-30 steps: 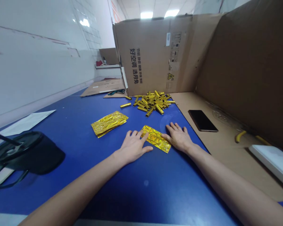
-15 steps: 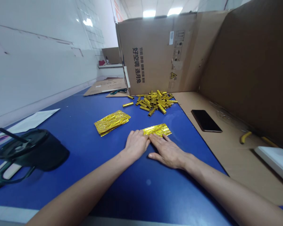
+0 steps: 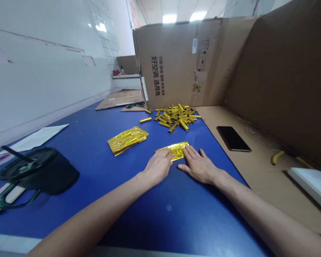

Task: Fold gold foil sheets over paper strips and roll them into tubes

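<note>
Both forearms are slanting inward over the tabletop (image 3: 171,221), palms facing down. A gold foil sheet (image 3: 178,151) is lying under the fingers, its long axis running left to right, the right end angling slightly away from the person. The left hand (image 3: 159,164) is resting across the sheet's left part, fingers slightly bent (whether it is pinching, I cannot tell). The right hand (image 3: 200,166) is lying open, thumb apart, fingertips touching the right end.
</note>
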Available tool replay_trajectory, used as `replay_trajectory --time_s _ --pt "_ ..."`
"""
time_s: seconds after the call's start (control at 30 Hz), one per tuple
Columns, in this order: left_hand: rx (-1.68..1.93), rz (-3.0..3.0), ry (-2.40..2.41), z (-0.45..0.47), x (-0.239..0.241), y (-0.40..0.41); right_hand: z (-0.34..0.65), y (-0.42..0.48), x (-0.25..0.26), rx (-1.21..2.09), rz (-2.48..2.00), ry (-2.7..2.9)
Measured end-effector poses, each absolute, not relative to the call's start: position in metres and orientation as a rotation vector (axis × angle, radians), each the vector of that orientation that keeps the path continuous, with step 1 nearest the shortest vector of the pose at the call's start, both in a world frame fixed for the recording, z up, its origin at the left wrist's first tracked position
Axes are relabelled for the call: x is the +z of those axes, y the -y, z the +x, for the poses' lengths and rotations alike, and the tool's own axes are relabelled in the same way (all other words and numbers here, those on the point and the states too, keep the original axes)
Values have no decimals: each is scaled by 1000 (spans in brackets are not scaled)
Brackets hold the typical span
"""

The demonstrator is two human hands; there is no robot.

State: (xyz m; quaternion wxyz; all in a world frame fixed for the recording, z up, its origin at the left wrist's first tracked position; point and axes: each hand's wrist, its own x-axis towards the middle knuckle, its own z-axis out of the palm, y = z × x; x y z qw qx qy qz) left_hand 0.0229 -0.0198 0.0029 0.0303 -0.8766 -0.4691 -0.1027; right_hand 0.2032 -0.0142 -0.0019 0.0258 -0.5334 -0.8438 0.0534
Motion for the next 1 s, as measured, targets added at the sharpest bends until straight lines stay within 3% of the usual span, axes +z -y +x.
replay_trajectory --time_s 0.3,0.57,1.0 --pt "-27 -3158 1265 37 5 13 205 13 -3 219 -1640 2614" --pt "122 -3078 1331 10 9 24 204 13 1 239 -1648 2604" --pt "57 -2936 1432 -13 5 46 197 19 5 140 -1587 2518"
